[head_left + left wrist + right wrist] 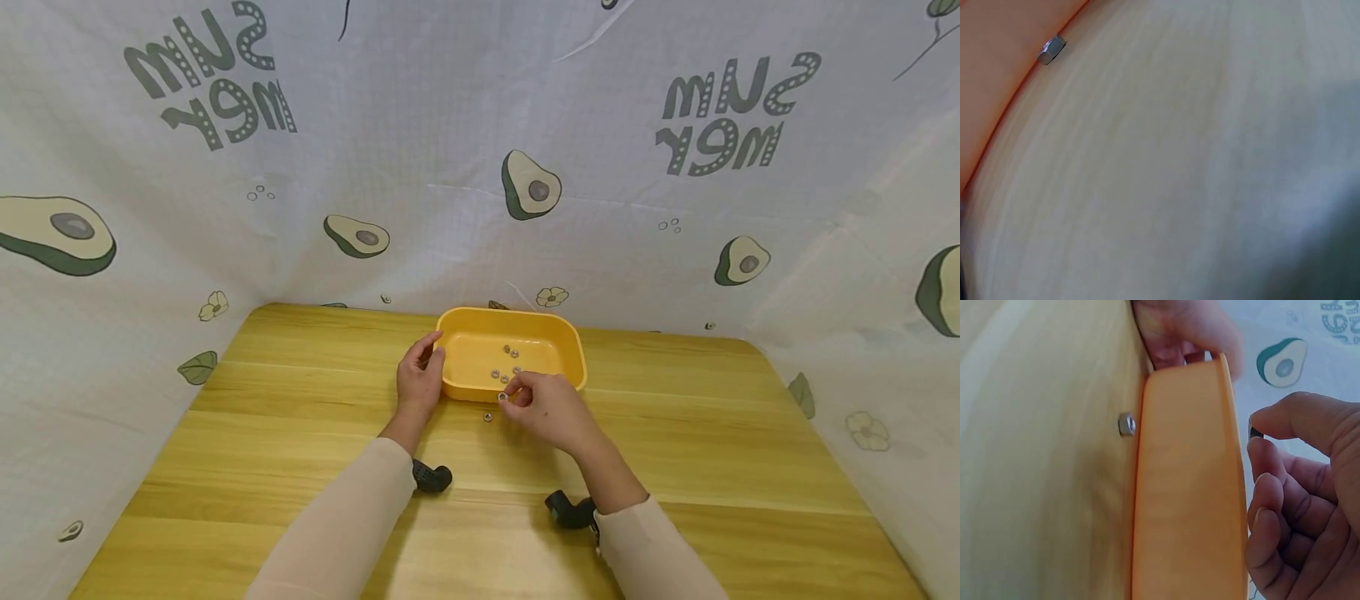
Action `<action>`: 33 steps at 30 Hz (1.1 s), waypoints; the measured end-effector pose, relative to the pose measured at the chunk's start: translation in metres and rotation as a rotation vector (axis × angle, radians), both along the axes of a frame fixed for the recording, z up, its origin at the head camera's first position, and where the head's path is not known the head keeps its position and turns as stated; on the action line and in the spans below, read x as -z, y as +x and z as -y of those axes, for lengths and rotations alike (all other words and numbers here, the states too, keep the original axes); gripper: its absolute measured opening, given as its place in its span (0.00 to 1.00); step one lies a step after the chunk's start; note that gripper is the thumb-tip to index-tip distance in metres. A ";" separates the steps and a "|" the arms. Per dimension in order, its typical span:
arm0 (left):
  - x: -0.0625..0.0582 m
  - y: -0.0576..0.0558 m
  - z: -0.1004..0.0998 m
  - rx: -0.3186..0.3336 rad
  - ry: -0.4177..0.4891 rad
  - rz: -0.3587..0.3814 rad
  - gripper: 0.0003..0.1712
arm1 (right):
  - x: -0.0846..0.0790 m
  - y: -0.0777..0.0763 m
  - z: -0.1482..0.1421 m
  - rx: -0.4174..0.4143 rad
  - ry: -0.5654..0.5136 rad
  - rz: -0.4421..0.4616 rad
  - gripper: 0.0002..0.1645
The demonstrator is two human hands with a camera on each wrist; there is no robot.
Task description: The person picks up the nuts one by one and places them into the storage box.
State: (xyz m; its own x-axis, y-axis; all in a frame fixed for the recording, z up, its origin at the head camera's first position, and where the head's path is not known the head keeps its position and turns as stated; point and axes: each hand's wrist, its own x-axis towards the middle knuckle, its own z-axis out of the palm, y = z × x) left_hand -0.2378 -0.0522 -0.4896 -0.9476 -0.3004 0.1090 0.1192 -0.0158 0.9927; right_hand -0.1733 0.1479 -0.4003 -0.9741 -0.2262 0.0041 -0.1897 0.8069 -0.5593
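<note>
A yellow plastic tray (472, 390) stands at the far side of the table, with several small metal nuts (495, 374) on its floor. My left hand (419, 382) holds the tray's left end at the rim. Between thumb and index fingertip, my right hand (551, 410) pinches a hex nut (1255, 432) just above the tray's near rim. Another nut (487, 417) lies on the table close to the tray's front wall, and the left wrist view shows this nut (1052, 50) beside the wall too.
The wooden table (262, 417) runs out to both sides of the tray. Behind it hangs a white cloth (450, 167) printed with avocados and lettering. Black devices (432, 477) sit at both wrists, above the table.
</note>
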 end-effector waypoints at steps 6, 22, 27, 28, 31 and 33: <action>-0.001 0.001 0.001 0.007 -0.013 -0.001 0.19 | -0.005 -0.014 -0.005 0.054 0.003 0.041 0.12; -0.004 0.003 0.001 0.009 -0.012 0.006 0.19 | -0.005 -0.052 -0.011 0.028 0.104 -0.005 0.13; -0.005 0.003 0.001 0.010 -0.025 0.015 0.19 | -0.003 -0.063 -0.011 0.023 0.104 0.011 0.13; -0.005 0.003 0.001 0.010 -0.027 0.017 0.19 | -0.003 -0.066 -0.011 0.021 0.100 0.017 0.13; -0.005 0.004 0.001 0.009 -0.028 0.015 0.18 | -0.004 -0.072 -0.011 0.026 0.085 0.035 0.14; -0.005 0.003 0.001 0.011 -0.029 0.013 0.18 | -0.005 -0.076 -0.012 0.031 0.089 0.038 0.15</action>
